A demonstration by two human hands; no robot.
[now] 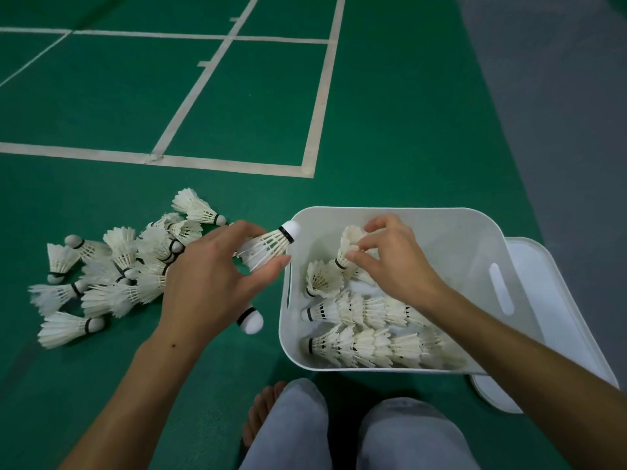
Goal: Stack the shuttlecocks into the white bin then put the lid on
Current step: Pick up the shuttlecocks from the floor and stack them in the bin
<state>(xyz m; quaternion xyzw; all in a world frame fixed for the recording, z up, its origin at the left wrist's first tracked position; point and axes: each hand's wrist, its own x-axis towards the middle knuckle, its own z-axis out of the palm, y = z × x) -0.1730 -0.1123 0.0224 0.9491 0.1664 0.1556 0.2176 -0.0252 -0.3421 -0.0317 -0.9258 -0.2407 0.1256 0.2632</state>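
My left hand (pixel 207 276) grips one shuttlecock (pixel 268 245) by its feathers, fingers curled round the skirt, cork pointing at the near-left rim of the white bin (pixel 441 225). My right hand (pixel 390 256) is inside the bin, fingertips pinching an upright shuttlecock (pixel 349 242) over two nested rows (pixel 366 330) on the bin floor. Loose pile (pixel 112 269) lies left of the bin. Lid (pixel 556 300) lies flat, right of the bin, partly under it.
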